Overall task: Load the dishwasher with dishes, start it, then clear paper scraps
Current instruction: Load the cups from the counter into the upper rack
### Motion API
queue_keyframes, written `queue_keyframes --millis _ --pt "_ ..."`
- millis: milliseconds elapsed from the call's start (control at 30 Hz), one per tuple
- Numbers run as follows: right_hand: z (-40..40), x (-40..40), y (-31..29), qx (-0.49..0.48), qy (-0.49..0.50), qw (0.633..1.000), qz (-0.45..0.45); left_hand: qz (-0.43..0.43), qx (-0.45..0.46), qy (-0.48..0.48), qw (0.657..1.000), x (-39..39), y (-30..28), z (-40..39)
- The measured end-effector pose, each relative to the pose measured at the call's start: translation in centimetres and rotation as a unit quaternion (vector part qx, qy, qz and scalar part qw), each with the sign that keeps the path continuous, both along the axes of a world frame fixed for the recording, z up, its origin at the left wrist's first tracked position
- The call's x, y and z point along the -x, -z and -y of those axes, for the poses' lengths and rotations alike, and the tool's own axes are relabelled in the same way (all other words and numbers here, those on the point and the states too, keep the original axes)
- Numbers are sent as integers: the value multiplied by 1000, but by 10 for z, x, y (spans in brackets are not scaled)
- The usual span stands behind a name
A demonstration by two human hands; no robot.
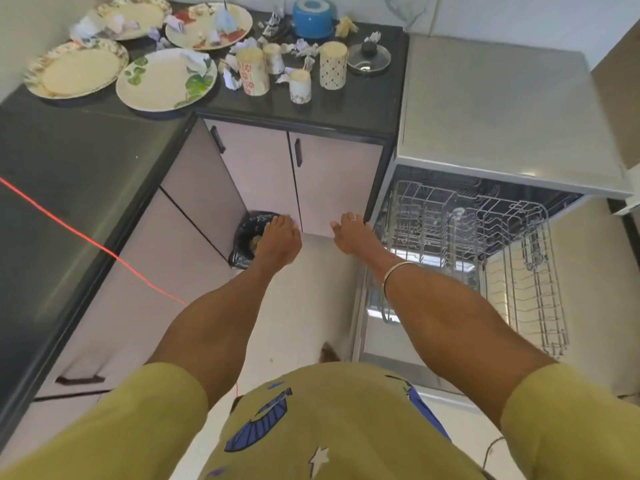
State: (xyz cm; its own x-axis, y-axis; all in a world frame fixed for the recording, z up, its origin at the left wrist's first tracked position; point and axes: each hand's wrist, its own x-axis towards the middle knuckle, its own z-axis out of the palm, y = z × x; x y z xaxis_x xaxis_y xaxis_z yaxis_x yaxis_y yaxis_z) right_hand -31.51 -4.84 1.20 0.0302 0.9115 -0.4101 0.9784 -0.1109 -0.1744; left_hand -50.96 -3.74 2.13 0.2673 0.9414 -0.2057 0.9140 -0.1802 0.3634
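Note:
Several cream plates sit on the black counter (346,105) at the top left, among them a green-leaf plate (162,81) and a floral-rim plate (74,69). Several cups, such as a red-patterned cup (252,72), stand near crumpled paper scraps (232,79). At right the dishwasher (491,109) stands open, its upper wire rack (460,220) and lower rack (533,296) pulled out. My left hand (278,237) and right hand (349,233) reach forward, low, in front of the cabinet doors. Both hold nothing, fingers apart.
A black-lined bin (247,237) stands on the floor in the cabinet corner under my left hand. A blue pot (313,17) and a glass lid (369,57) rest at the counter's back. A red cord (86,237) crosses the left counter.

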Motion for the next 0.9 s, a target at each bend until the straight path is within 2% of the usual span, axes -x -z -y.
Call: queue_keyframes --millis 333,733,900 --pt "-90 3 -25 -103 45 993 -44 30 -24 -4 999 -3 -9 -106" --pt "-230 26 -59 -178 139 968 -105 53 -39 54 996 14 -29 -274" --pt "-276 39 -79 -223 165 955 -104 61 -97 86 990 22 -47 -329"
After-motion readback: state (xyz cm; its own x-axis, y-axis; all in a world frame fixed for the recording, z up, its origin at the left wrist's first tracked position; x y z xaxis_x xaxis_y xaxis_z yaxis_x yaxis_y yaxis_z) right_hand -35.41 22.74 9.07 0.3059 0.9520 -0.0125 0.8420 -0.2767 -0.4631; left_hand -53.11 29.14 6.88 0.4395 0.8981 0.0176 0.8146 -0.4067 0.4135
